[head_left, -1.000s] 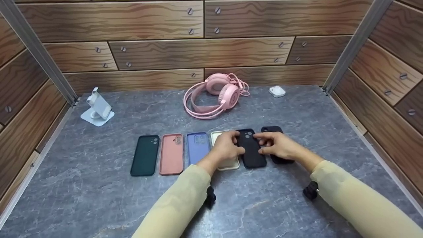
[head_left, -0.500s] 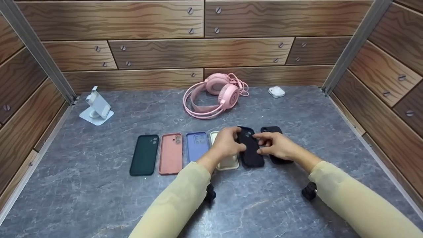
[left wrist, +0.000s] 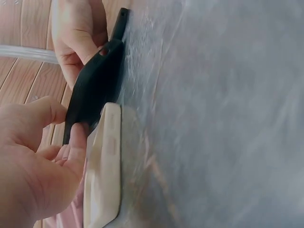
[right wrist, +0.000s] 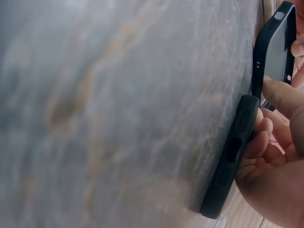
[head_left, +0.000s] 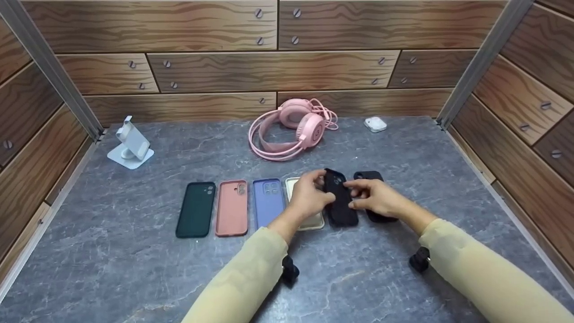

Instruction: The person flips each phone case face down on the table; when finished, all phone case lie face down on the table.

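**Plainly tilted: black case lies lens end away, its left side raised**

Lengthwise, the black case (head_left: 341, 204) points away from the person, its camera cutouts at the far end, toward the pink headphones (head_left: 309, 130). Its long axis leans a little, the far end to the left of the near one. It is fifth from the left in a row on the bench (head_left: 148, 278), between the cream case (head_left: 314, 222) and the second black case (head_left: 371, 175).

The left hand (head_left: 308, 196) pinches the left long edge in its grip, and that edge is tipped up off the bench, the right one lower. The right hand (head_left: 380, 197) touches the right edge with thumb and forefinger; whether its grip closes on the case, I cannot tell. Farther left, the blue case (head_left: 268, 204), pink case (head_left: 232, 208) and green case (head_left: 196, 210) also point their camera ends away.
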The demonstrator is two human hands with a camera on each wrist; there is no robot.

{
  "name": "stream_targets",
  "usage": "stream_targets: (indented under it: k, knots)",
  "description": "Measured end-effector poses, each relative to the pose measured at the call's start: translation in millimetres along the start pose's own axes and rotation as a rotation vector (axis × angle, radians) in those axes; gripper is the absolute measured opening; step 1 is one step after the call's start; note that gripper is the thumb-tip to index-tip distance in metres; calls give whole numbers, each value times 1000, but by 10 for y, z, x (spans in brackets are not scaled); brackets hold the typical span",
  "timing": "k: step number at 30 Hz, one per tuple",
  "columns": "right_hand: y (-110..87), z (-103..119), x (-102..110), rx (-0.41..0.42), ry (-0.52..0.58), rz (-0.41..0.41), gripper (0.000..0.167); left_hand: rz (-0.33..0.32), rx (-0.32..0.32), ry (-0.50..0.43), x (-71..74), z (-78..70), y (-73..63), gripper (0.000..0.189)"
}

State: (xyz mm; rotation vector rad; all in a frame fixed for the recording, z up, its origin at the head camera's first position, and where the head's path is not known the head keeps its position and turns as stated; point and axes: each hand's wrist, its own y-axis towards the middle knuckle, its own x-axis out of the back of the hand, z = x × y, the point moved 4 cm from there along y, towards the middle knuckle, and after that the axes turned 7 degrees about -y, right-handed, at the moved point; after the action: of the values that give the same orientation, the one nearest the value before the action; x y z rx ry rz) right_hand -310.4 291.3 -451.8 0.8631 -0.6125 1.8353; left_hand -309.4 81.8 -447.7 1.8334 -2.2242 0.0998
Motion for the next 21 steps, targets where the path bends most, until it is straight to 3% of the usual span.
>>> stream_targets:
  k: [6, 13, 21]
  knots:
    - [3, -10, -6, -29, -3, 2, 58, 21, 65, -193, -19, 107, -25, 74]
    - [-1, -6, -10, -39, -14, -4, 58, 101, 46, -351, -13, 209, -22, 72]
    - [-12, 20, -20, -17, -69, -32, 53, 192, 101, -538, -21, 309, 3, 73]
